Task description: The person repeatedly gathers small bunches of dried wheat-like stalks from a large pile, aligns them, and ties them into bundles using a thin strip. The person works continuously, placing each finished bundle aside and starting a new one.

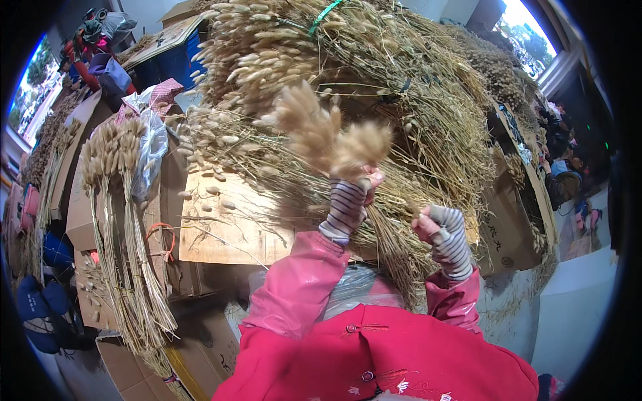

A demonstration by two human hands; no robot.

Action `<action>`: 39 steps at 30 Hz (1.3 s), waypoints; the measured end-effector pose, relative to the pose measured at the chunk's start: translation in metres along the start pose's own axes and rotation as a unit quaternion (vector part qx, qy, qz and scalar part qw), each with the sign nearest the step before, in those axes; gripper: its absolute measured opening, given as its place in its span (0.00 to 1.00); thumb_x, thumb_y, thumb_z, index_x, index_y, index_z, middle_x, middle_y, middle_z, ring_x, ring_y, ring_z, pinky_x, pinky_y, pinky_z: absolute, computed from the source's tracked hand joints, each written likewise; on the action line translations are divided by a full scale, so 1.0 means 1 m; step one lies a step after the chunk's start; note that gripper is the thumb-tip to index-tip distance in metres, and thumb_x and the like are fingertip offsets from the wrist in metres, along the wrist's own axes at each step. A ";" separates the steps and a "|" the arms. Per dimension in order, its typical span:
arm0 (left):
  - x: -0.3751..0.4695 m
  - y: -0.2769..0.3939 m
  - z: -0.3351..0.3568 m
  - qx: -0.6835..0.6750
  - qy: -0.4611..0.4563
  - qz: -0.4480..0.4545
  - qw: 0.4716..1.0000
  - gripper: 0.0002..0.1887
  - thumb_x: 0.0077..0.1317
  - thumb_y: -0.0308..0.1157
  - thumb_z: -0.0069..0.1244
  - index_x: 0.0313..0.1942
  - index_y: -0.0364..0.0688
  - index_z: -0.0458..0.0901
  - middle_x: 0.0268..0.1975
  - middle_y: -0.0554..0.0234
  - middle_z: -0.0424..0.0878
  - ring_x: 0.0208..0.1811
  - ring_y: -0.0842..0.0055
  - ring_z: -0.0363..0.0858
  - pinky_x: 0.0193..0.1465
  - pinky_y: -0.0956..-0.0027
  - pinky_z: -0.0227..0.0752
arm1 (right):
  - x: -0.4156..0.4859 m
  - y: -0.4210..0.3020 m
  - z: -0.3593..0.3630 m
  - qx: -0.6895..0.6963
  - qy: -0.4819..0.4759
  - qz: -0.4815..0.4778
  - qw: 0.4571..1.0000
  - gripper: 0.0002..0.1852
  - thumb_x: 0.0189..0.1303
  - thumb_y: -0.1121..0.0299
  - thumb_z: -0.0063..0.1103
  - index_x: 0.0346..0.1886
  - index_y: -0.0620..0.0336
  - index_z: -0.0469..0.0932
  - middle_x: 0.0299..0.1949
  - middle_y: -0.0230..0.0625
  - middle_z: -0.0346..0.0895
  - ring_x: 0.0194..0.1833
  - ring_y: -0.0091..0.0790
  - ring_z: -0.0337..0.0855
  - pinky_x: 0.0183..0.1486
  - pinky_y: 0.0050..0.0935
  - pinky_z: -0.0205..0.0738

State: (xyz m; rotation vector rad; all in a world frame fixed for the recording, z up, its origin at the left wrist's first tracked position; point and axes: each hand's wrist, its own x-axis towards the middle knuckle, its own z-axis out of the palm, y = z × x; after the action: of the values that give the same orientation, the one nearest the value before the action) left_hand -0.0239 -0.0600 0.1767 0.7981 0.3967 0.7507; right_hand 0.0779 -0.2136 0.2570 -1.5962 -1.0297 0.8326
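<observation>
My left hand, in a striped fingerless glove, is closed around the stems of a bunch of dried bunny-tail grass. Its fluffy heads are blurred and fan out above the fist, while the stems hang down towards my lap. To the right, my right hand, in a matching glove, has its fingers curled together beside those stems; a small blurred tip shows above them, and I cannot tell whether it is held. Behind both hands lies a large heap of dried grass with a green tie across it.
Loose heads and stalks lie on a wooden board. Tied grass bundles lean over cardboard boxes at the left. Another cardboard box stands at the right. A person is at the far right.
</observation>
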 end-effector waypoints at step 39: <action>0.009 0.006 -0.019 -0.147 -0.225 -0.060 0.961 0.25 0.67 0.45 0.45 0.48 0.27 0.71 0.33 0.68 0.72 0.32 0.88 0.69 0.39 0.81 0.69 | 0.039 0.022 0.005 -0.244 -0.086 -0.054 0.964 0.22 0.52 0.54 0.62 0.44 0.62 0.77 0.34 0.41 0.78 0.37 0.35 0.78 0.40 0.34 0.71</action>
State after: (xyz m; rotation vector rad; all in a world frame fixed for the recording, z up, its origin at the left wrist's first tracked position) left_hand -0.0310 -0.0412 0.1687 0.6333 -0.0755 0.4787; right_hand 0.0935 -0.1787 0.2339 -1.8752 -1.5219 0.6830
